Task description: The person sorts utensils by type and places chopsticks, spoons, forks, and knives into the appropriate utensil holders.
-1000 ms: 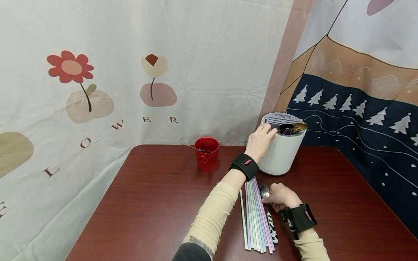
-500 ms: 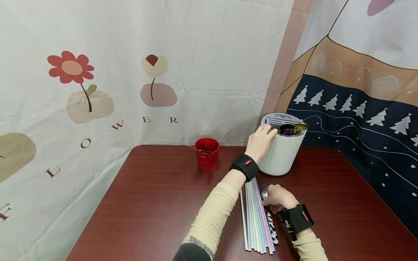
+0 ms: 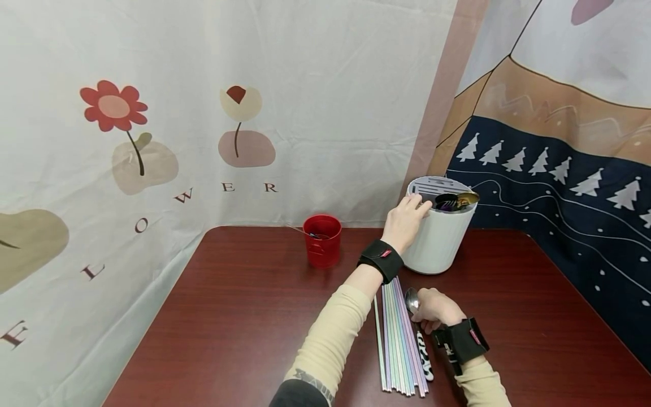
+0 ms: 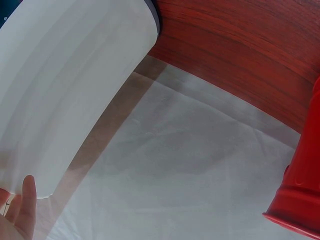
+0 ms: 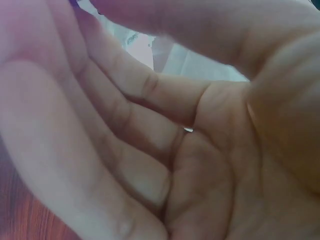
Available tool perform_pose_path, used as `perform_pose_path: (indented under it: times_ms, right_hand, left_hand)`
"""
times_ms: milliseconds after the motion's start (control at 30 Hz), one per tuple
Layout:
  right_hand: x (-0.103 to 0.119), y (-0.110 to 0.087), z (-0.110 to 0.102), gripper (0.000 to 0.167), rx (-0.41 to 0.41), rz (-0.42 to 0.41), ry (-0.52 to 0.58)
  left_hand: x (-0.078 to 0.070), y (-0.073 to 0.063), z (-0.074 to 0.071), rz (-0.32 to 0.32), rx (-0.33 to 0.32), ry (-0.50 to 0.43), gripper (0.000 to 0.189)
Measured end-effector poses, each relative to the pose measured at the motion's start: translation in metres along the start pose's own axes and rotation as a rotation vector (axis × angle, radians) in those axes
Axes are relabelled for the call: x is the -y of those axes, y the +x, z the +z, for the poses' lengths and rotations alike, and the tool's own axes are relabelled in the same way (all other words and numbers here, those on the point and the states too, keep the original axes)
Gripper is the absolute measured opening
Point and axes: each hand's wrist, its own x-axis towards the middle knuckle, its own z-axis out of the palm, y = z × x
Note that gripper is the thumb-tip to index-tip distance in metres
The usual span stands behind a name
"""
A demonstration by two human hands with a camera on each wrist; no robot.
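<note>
My left hand point(image 3: 405, 220) grips the rim of a white bucket point(image 3: 433, 243) at the back right of the table. In the left wrist view its fingers point(image 4: 29, 202) bend over the bucket's edge. Utensils with black and gold ends point(image 3: 458, 200) stick up inside the bucket. Nearer to me, my right hand point(image 3: 438, 308) pinches a metal spoon point(image 3: 412, 301) around its neck. The spoon lies along the table, its black-and-white patterned handle point(image 3: 424, 356) pointing toward me. In the right wrist view, curled fingers point(image 5: 115, 110) fill most of the picture and the spoon is hidden.
Several pastel straws point(image 3: 399, 339) lie side by side just left of the spoon, partly under my left forearm. A small red bucket point(image 3: 323, 249) holding thin metal pieces stands at the back of the brown table point(image 3: 244, 316). Printed curtains point(image 3: 330, 113) hang behind.
My right hand has shifted slightly to the left over the spoon during the last second. The left hand and the white bucket stay where they were.
</note>
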Motion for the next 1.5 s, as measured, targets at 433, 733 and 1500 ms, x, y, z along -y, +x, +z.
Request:
perform_pose_path:
  times_ms: [433, 733, 1500]
  right_hand:
    - [0.001, -0.004, -0.002, 0.008, -0.026, 0.030, 0.025]
    - [-0.002, -0.001, -0.001, 0.012, -0.039, 0.042, 0.015]
    - [-0.017, -0.019, -0.032, 0.021, -0.352, -0.013, 0.042]
  left_hand:
    - [0.000, -0.001, 0.001, 0.007, -0.048, -0.002, 0.020]
    - [0.001, -0.001, 0.002, 0.013, -0.053, -0.005, 0.020]
    - [0.001, -0.001, 0.002, 0.012, -0.044, -0.006, 0.021]
